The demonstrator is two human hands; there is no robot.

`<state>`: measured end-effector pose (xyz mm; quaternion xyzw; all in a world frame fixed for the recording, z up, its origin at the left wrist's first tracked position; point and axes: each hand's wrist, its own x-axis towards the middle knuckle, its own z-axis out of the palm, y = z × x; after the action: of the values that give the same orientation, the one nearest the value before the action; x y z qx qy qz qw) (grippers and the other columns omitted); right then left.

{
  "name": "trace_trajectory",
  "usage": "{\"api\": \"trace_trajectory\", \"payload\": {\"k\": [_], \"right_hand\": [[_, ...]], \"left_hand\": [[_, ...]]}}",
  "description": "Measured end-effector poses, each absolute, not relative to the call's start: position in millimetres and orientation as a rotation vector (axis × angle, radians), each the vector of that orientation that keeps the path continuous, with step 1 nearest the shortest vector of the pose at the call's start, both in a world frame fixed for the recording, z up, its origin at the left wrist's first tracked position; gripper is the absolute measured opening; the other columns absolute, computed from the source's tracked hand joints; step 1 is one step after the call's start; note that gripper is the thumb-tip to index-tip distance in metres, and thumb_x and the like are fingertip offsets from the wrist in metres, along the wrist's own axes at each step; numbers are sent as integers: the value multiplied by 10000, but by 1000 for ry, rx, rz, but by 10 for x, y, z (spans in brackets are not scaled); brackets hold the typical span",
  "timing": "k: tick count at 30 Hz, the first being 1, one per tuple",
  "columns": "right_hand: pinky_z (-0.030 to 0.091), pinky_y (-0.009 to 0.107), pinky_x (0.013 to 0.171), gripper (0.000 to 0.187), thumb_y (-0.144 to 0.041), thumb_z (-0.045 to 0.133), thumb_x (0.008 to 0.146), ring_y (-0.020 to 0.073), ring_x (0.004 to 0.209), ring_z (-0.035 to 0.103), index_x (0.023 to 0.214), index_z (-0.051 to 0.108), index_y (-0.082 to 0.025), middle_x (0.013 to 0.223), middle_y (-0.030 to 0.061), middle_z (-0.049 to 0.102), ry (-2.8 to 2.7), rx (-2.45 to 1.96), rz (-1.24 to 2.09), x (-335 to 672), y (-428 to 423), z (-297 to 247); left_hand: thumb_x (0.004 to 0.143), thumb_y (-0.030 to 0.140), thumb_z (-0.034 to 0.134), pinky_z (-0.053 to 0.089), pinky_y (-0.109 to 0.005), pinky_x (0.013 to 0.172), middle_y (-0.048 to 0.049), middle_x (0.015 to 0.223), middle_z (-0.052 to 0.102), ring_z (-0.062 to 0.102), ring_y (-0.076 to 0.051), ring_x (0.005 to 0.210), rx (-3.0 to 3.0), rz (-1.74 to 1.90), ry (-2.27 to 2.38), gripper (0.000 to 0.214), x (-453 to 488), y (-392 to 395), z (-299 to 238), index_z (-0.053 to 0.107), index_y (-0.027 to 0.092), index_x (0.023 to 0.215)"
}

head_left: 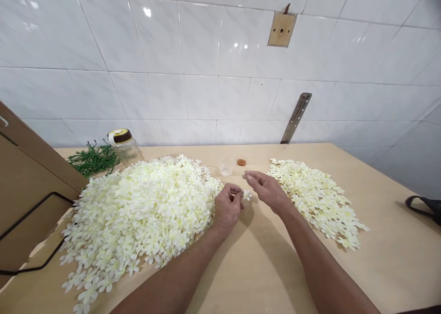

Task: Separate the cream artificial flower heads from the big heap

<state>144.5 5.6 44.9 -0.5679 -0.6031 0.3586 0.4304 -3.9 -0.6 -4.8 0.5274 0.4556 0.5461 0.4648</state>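
Observation:
My left hand (227,206) rests at the right edge of a big heap of cream-white fabric flowers (138,213) and pinches one small white flower (246,195) between its fingertips. My right hand (267,190) hovers just to the right of that flower, fingers loosely stretched toward it and holding nothing I can see. A smaller, flatter pile of the same flowers (315,199) lies directly right of my right hand on the light wooden table (262,268).
A clear jar with a brown lid (124,145) and a bunch of green plastic stems (92,160) sit at the back left. A cardboard box (24,190) with a black cord stands at left. A small brown disc (241,162), a black strap (425,207) at right.

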Motion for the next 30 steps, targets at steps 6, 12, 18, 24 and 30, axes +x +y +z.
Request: {"api": "trace_trajectory", "payload": {"k": [6, 12, 18, 24, 30], "right_hand": [[191, 224, 431, 438, -580, 710, 721, 67, 475, 243, 779, 732, -146, 516, -45, 418, -1571, -1469, 1189, 1502, 35, 397], [223, 220, 440, 370, -512, 735, 697, 63, 484, 286, 713, 688, -145, 562, -40, 471, -1525, -1541, 1098, 1420, 15, 407], [262, 223, 407, 407, -536, 690, 730, 79, 417, 363, 586, 549, -182, 462, -58, 411, -1536, -1574, 1075, 1418, 14, 426], [310, 225, 392, 427, -561, 681, 752, 94, 386, 425, 594, 568, -182, 454, -34, 488, -1523, -1561, 1093, 1413, 44, 354], [278, 222, 387, 522, -604, 671, 760, 81, 382, 377, 515, 466, -192, 418, -41, 434, -1487, -1472, 1140, 1399, 23, 338]], "left_hand": [[800, 256, 605, 437, -216, 513, 42, 590, 570, 573, -111, 478, 1284, 1381, 1199, 77, -65, -10, -11, 575, 204, 848], [821, 267, 588, 441, -208, 514, 43, 584, 566, 578, -111, 492, 1264, 1388, 1193, 84, -63, -12, -22, 557, 201, 863], [880, 337, 538, 435, -202, 496, 43, 521, 566, 555, -110, 458, 1242, 1384, 1191, 138, -51, 8, -75, 564, 202, 872], [890, 429, 523, 416, -212, 425, 29, 497, 575, 522, -117, 403, 1175, 1316, 1117, 251, -47, 8, -36, 585, 193, 831], [882, 515, 527, 435, -230, 421, 10, 488, 585, 532, -129, 404, 1162, 1193, 906, 349, -50, -11, -21, 584, 181, 795]]}}
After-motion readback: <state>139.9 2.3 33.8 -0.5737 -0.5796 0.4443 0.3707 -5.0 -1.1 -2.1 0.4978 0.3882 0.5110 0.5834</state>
